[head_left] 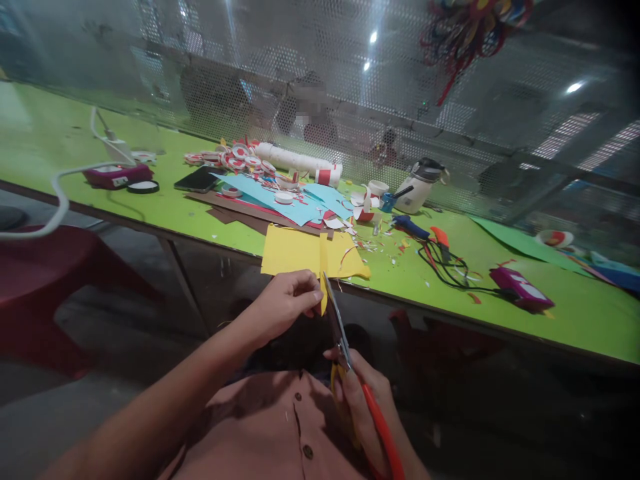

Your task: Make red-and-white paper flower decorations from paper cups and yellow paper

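Cutting looked mid-way, prob. not finished: scissors [336, 323] met the yellow scrap [323, 301] w/ no cut visibly through. Left hand [285, 303] pinched the scrap btwn thumb & fingertips, in the air just below the counter [575, 313] edge, over the lap. Right hand [357, 400] was closed through the red scissor loops; blade gap unclear. Scrap was small, narrow, bright yellow, hanging about upright. Bigger yellow sheet [293, 252] lay on the counter edge just above, w/ a crease or slit mid-sheet (couldn't tell which), and small offcuts [373, 243] lay beyond.
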`<action>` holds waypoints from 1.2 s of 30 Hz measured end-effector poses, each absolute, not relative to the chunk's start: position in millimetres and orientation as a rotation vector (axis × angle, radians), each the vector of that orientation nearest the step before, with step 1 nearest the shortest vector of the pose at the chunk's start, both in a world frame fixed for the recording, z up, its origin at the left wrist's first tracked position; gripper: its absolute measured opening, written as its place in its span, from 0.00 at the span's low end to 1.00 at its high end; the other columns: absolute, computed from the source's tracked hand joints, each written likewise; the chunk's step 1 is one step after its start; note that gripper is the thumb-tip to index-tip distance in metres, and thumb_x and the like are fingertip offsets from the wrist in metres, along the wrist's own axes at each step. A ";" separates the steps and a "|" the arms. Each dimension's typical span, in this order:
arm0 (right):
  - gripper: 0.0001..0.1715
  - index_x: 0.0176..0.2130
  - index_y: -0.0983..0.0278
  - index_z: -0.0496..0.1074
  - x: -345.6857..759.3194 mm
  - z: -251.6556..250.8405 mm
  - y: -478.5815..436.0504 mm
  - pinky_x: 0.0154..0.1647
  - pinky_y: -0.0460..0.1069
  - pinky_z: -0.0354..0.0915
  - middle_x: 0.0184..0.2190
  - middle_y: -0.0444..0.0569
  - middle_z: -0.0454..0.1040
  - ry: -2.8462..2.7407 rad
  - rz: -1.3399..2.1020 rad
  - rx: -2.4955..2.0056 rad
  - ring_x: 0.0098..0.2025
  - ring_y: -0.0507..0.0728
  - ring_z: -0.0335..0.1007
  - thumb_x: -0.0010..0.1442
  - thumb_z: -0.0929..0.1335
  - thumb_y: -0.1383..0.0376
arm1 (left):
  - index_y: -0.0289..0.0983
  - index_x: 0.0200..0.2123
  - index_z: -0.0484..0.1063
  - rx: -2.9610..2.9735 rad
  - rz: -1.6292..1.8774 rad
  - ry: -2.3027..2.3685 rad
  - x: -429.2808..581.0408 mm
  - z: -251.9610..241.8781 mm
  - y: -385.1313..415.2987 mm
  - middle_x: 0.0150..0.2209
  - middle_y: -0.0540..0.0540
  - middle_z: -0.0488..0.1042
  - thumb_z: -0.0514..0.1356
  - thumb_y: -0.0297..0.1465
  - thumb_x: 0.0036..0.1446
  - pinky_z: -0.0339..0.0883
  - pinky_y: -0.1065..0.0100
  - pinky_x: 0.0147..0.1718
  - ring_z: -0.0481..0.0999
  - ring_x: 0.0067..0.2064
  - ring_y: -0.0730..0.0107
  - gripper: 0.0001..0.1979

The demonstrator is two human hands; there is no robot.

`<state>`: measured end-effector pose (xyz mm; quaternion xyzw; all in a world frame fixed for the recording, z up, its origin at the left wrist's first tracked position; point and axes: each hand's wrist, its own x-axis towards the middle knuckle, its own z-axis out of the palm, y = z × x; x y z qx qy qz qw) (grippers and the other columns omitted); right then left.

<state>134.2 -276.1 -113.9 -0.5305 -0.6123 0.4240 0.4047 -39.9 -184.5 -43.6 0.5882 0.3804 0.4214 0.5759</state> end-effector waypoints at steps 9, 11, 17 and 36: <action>0.31 0.44 0.66 0.72 134.4 -114.5 -276.4 0.18 0.43 0.52 0.19 0.41 0.59 -1.507 1.125 -1.349 0.20 0.49 0.53 0.60 0.60 0.44 | 0.35 0.23 0.67 1.394 0.983 0.900 -38.7 -45.4 -182.5 0.22 0.51 0.69 0.59 0.32 0.49 0.61 0.71 0.28 0.67 0.26 0.74 0.07; 0.32 0.44 0.66 0.72 134.1 -115.5 -276.1 0.18 0.43 0.52 0.19 0.40 0.58 -1.497 1.126 -1.348 0.20 0.48 0.52 0.60 0.60 0.44 | 0.35 0.23 0.67 1.393 0.984 0.902 -38.1 -45.7 -181.9 0.22 0.51 0.69 0.59 0.32 0.48 0.61 0.71 0.28 0.67 0.25 0.75 0.07; 0.30 0.43 0.66 0.72 134.2 -116.1 -275.8 0.18 0.43 0.51 0.19 0.40 0.57 -1.519 1.107 -1.331 0.20 0.48 0.51 0.61 0.60 0.45 | 0.33 0.24 0.68 1.400 0.968 0.909 -39.4 -47.2 -181.7 0.23 0.50 0.70 0.59 0.33 0.50 0.61 0.72 0.28 0.68 0.26 0.75 0.08; 0.31 0.44 0.66 0.72 135.7 -123.8 -272.2 0.19 0.44 0.50 0.19 0.39 0.55 -1.606 0.967 -1.399 0.20 0.49 0.49 0.60 0.59 0.44 | 0.33 0.22 0.69 1.308 0.991 0.865 -38.5 -51.1 -179.9 0.22 0.49 0.70 0.60 0.34 0.47 0.61 0.71 0.27 0.68 0.25 0.74 0.09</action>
